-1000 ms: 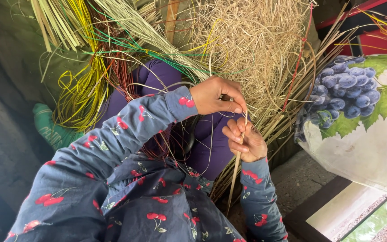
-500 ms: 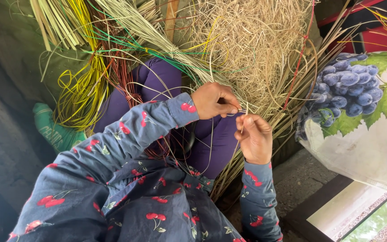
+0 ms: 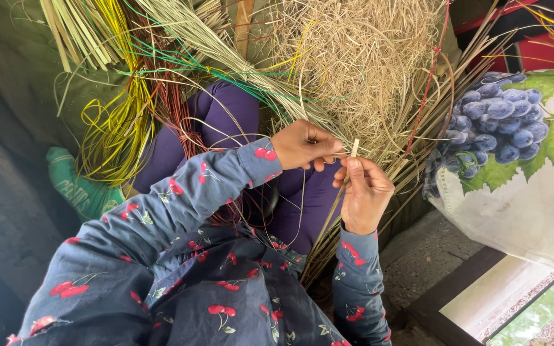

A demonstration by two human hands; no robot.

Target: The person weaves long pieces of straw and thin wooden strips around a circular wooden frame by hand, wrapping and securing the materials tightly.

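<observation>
A white bag (image 3: 520, 198) printed with a bunch of blue-purple grapes and green leaves sits at the right edge, just beside the dry straw, its cloth-like side creased and sagging. At the lower left, partly tucked under yellow strands, lies a green sack (image 3: 81, 189) with pale lettering, crumpled against the grey floor. No signs or screens show.
</observation>
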